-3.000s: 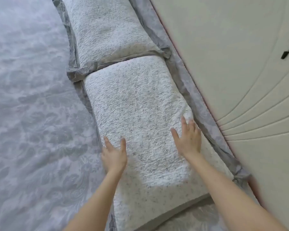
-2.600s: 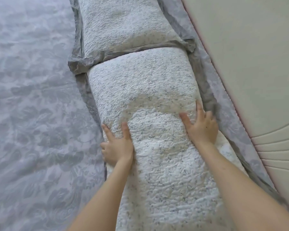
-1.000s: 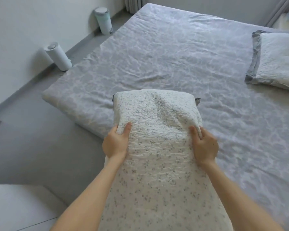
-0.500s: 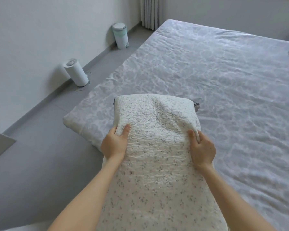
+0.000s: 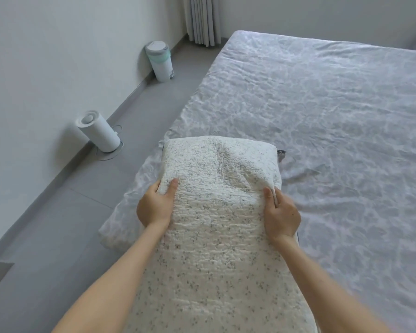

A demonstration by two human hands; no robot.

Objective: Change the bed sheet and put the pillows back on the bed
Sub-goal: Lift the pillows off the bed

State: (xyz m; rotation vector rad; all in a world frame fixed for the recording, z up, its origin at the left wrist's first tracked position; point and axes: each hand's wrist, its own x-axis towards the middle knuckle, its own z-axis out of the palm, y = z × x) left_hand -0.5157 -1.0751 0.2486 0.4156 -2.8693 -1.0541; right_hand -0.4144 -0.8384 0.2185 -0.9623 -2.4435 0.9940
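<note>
A long white quilted pillow [image 5: 216, 212] with small grey specks fills the lower middle of the view, held lengthwise in front of me above the bed's near corner. My left hand [image 5: 155, 205] grips its left edge with the thumb on top. My right hand [image 5: 280, 213] pinches a fold of the cover at its right edge. A grey trim corner shows at the pillow's far right end. The bed [image 5: 334, 131] wears a pale grey floral-patterned sheet, wrinkled, stretching to the right and back.
Grey floor runs along the bed's left side. A white cylindrical appliance [image 5: 99, 131] stands by the wall, and a small white pedal bin [image 5: 160, 61] sits further back near a curtain [image 5: 202, 20]. White walls close the left and back.
I have lifted the pillow from beside the headboard and turned away with it. The view now faces the bed's foot corner; the other pillow has slid out of sight to the right.
</note>
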